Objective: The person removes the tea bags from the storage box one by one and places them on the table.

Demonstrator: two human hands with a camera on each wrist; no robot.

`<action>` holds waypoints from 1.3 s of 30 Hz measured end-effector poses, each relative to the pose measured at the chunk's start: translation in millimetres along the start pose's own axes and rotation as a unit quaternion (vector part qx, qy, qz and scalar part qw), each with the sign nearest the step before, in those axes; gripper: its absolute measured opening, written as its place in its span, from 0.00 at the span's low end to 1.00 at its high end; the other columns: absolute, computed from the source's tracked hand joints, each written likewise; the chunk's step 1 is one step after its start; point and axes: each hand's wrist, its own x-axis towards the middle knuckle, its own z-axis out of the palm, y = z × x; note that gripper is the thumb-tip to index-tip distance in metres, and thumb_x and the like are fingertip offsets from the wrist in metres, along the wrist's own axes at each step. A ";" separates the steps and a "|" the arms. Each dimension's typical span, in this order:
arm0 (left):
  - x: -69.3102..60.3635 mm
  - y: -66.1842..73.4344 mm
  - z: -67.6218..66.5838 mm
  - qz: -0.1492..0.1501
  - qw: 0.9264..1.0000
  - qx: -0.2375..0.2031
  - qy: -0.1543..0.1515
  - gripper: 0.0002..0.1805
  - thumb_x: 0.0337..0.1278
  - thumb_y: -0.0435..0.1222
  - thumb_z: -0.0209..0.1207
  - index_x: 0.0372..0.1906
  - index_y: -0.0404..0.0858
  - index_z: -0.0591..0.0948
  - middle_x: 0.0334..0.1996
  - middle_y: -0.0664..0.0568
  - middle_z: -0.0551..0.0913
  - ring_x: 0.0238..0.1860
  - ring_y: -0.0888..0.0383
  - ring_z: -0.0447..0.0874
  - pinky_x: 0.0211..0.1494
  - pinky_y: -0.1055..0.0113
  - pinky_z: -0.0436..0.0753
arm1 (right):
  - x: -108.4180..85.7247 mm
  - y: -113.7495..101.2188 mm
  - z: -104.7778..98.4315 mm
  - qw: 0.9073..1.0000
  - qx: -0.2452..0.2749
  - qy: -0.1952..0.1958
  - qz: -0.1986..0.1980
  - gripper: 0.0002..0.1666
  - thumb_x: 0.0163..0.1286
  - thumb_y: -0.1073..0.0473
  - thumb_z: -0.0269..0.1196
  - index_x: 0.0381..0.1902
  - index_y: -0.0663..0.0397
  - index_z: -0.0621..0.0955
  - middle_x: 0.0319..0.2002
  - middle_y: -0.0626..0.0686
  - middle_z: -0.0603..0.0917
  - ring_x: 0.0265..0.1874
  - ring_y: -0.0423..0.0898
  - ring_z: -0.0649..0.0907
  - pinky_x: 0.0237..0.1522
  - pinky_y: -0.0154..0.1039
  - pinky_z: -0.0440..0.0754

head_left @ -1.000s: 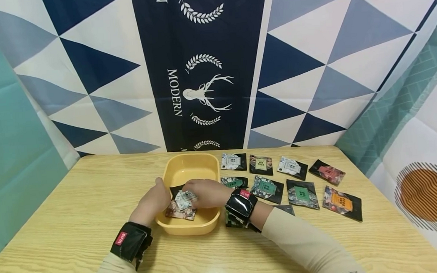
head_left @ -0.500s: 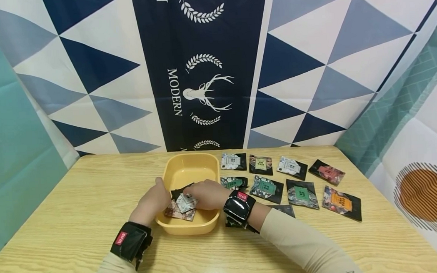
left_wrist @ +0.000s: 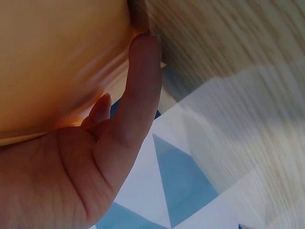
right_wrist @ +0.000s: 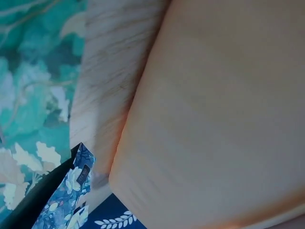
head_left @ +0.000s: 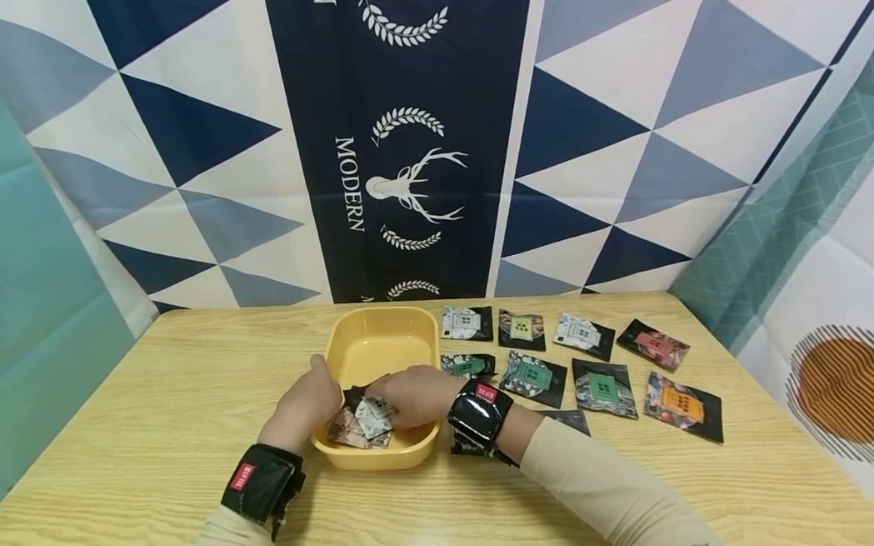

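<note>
At the near left side of a yellow plastic basin, my left hand grips the rim. In the left wrist view its thumb lies along the outside of the wall; most other fingers are hidden. My right hand reaches over the right rim and pinches a flat sachet with a whitish pattern, its fingertips mostly hidden. Under this one, a brownish sachet lies in the basin. The right wrist view shows the basin's outer wall but no clear part of the hand.
Several black flat sachets lie in loose rows to the right, including a green-labelled one, an orange-labelled one and a red-labelled one. Others lie partly under my right wrist. A patterned cloth hangs behind the wooden table.
My right hand has moved slightly toward me, bringing the whitish sachet lower in the basin. The brownish sachet has shifted a little as well. My left hand has stayed on the rim.
</note>
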 end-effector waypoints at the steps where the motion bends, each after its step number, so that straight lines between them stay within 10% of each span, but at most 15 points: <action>1: 0.1 0.2 0.2 0.000 1.000 0.001 0.000 0.27 0.67 0.30 0.37 0.66 0.19 0.49 0.17 0.48 0.68 0.16 0.57 0.67 0.21 0.68 0.64 | -0.5 -0.2 -1.2 1.000 0.004 -0.006 0.001 0.31 0.60 0.61 0.62 0.64 0.42 0.74 0.58 0.42 0.81 0.39 0.36 0.78 0.42 0.33 0.77; 39: -1.8 1.1 0.5 -0.007 1.000 0.001 0.004 0.31 0.66 0.31 0.37 0.69 0.20 0.46 0.21 0.44 0.74 0.21 0.53 0.74 0.23 0.65 0.70 | -17.7 3.5 -4.7 0.994 0.022 0.109 -0.025 0.11 0.67 0.63 0.57 0.45 0.46 0.81 0.30 0.42 0.80 0.26 0.36 0.74 0.29 0.29 0.69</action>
